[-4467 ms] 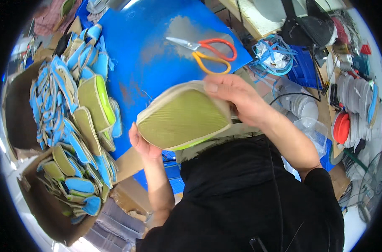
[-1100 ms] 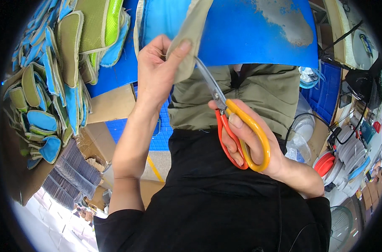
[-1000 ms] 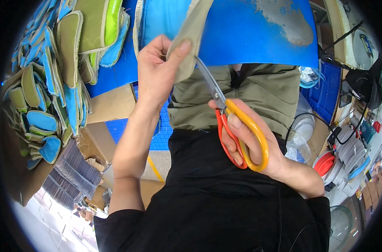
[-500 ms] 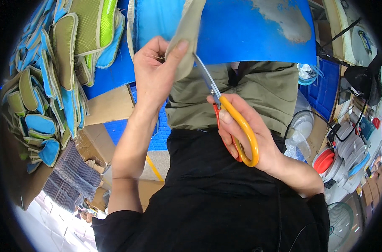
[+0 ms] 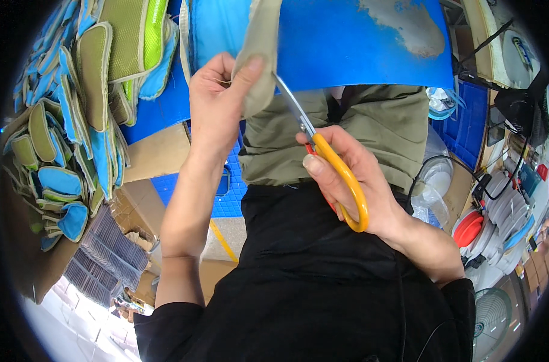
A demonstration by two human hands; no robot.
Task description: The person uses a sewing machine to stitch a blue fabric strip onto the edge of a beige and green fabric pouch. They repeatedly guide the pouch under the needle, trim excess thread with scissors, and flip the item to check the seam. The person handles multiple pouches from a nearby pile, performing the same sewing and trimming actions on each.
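Observation:
My left hand [image 5: 217,105] pinches a khaki fabric strip [image 5: 263,45] between thumb and fingers at the near edge of the blue table. The strip runs up past the top of the picture, beside a light blue fabric piece [image 5: 217,30] with khaki edging. In my right hand [image 5: 362,181] are scissors [image 5: 340,172] with one orange and one red handle. Their blades point up and left, and the tips touch or nearly touch the strip's right edge. The blades look closed or almost closed.
The blue table [image 5: 359,54] has a worn grey patch. At left, padded blue, green and khaki fabric pieces [image 5: 93,78] are heaped on the table and in a cardboard box [image 5: 51,262]. Stacked grey sheets [image 5: 108,256] lie below. A blue crate [image 5: 461,120] and a fan [image 5: 491,320] are at right.
My left hand and the strip have shifted slightly left. The scissors have come along a little up and left, and their handles have drawn closer together.

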